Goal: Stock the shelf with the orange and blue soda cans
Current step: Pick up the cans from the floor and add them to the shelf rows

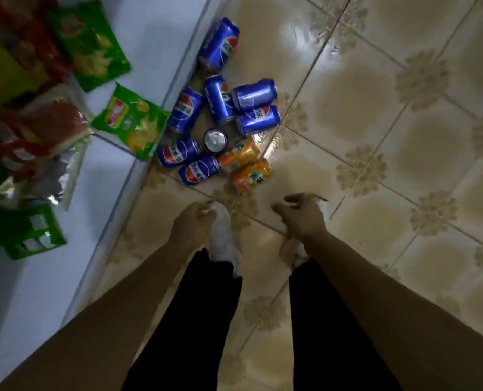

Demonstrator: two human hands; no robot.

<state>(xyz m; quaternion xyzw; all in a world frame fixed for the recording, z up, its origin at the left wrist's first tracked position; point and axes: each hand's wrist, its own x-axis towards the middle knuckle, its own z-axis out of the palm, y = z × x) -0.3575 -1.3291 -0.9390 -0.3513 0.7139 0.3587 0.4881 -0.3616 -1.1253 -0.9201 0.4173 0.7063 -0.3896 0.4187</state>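
Several blue soda cans (219, 46) lie on their sides on the tiled floor beside the white shelf (155, 38); one blue can (215, 140) stands upright among them. Two orange soda cans (238, 155) (252, 174) lie at the near edge of the pile. My left hand (192, 221) hangs over the floor a little short of the cans, fingers loosely curled, holding nothing. My right hand (299, 214) hovers to the right of it, just below the nearer orange can, fingers loosely bent and empty.
The white shelf carries green chip bags (93, 43) (133, 122), red snack packs (56, 128) and other packets at the left. My legs and white shoes (224, 238) stand below the hands. Beige patterned floor tiles (375, 108) spread to the right.
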